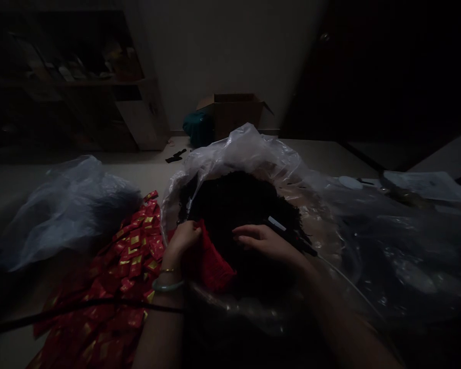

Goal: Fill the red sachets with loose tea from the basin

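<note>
My left hand [187, 236] is closed on a red fabric piece [213, 264], perhaps a small bag, which hangs down to its right. Bracelets circle that wrist. My right hand [263, 240] hovers over a dark, fuzzy-edged heap [234, 200], its fingers stretched out and apart with nothing visible in them. Clear plastic sheeting [249, 141] surrounds the heap like a liner. Just beyond my right hand lies a dark, long object [292, 238] with a pale label. Dim light hides the detail inside the heap.
Many small red and gold packets [136, 251] are piled on the left, beside a clear plastic bag [77, 205]. More plastic wrapping [411, 256] lies right. An open cardboard box [236, 115] and a teal bundle [198, 128] stand by the wall. A dark cord [88, 303] crosses the lower left.
</note>
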Demonstrator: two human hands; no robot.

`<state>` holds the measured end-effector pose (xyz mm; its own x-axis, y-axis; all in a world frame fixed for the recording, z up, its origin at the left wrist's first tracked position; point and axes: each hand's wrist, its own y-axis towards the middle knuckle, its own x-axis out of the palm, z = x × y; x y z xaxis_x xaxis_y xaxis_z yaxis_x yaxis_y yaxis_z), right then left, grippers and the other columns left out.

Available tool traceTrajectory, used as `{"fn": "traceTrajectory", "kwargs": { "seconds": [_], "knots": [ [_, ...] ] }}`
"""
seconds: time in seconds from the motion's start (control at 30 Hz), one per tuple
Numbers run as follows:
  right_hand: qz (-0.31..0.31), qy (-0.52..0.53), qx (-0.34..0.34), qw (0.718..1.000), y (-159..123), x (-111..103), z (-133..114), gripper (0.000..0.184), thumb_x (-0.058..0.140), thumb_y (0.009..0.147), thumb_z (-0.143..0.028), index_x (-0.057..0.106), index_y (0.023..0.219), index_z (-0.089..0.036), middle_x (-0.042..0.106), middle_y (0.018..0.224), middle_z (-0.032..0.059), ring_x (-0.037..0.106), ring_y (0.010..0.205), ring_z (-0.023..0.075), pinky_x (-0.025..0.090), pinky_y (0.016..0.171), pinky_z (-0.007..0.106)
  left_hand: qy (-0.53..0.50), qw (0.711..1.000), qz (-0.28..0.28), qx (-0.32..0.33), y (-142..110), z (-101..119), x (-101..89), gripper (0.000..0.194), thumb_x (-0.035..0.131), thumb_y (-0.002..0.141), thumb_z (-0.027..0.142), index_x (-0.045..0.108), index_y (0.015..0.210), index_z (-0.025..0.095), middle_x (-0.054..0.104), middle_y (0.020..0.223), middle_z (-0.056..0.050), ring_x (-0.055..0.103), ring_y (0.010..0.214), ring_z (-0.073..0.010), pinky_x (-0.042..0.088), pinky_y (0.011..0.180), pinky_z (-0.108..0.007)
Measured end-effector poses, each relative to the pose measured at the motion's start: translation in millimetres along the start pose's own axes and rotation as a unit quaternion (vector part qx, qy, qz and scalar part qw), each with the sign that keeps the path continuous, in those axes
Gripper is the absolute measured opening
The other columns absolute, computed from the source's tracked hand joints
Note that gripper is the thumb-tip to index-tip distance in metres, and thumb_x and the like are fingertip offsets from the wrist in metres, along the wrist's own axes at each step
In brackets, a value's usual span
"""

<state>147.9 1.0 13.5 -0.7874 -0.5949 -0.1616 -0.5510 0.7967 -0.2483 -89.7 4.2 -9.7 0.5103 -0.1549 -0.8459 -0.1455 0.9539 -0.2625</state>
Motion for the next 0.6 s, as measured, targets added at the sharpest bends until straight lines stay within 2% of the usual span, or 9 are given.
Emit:
{"fn": "traceTrajectory", "kwargs": {
  "seconds": [0.2, 0.33, 0.43, 0.5, 0.6],
  "knots": [
    [0.007, 0.012, -0.008, 1.000, 2.0, -1.3, 2.2, 0.038, 0.065, 0.076, -0.037, 0.066, 0.107, -0.016, 0.070, 0.101, 0.0079, 0.065, 0.089, 0.0193, 0.053, 0.077, 0.035, -0.018, 0.998, 0.061, -0.014, -0.1, -3.2, -5.0, 0.026, 0.053, 0.071, 0.016, 0.073, 0.087, 0.018, 0.074, 0.089, -0.010, 0.066, 0.089, -0.0224, 0.044, 0.073, -0.025],
    [0.055, 0.058, -0.003, 0.997, 5.3, -2.3, 4.1, 0.036, 0.065, 0.077, -0.034, 0.064, 0.109, -0.017, 0.069, 0.099, 0.0083, 0.065, 0.088, 0.0181, 0.055, 0.075, 0.032, -0.182, 0.976, 0.118, -0.002, -7.0, 7.1, -4.6, 0.037, 0.059, 0.068, 0.023, 0.067, 0.103, 0.015, 0.073, 0.074, -0.006, 0.066, 0.069, -0.0192, 0.046, 0.063, -0.025],
    [0.130, 0.124, 0.021, 0.983, 12.3, -0.5, 7.1, 0.044, 0.059, 0.082, -0.035, 0.054, 0.122, -0.018, 0.065, 0.106, 0.0107, 0.066, 0.084, 0.0175, 0.057, 0.067, 0.031, -0.318, 0.940, 0.092, 0.083, -13.0, 23.4, 5.3, 0.045, 0.062, 0.066, 0.028, 0.062, 0.109, 0.014, 0.071, 0.068, -0.002, 0.061, 0.057, -0.0149, 0.045, 0.057, -0.023],
    [0.164, 0.160, 0.038, 0.972, 18.2, 2.0, 10.6, 0.047, 0.056, 0.083, -0.035, 0.049, 0.126, -0.018, 0.063, 0.108, 0.0113, 0.066, 0.082, 0.0176, 0.058, 0.063, 0.031, -0.345, 0.927, 0.065, 0.134, -16.7, 35.6, 15.3, 0.043, 0.064, 0.065, 0.029, 0.061, 0.105, 0.014, 0.069, 0.065, -0.001, 0.060, 0.056, -0.0135, 0.044, 0.055, -0.022],
    [0.178, 0.165, 0.026, 0.970, 25.7, 5.6, 17.2, 0.037, 0.061, 0.078, -0.027, 0.056, 0.113, -0.018, 0.064, 0.101, 0.0082, 0.065, 0.080, 0.0168, 0.058, 0.063, 0.030, -0.358, 0.916, -0.010, 0.181, -21.0, 49.8, 28.0, 0.042, 0.067, 0.064, 0.029, 0.061, 0.103, 0.015, 0.067, 0.062, 0.001, 0.059, 0.055, -0.0124, 0.044, 0.055, -0.021]
  ]
}}
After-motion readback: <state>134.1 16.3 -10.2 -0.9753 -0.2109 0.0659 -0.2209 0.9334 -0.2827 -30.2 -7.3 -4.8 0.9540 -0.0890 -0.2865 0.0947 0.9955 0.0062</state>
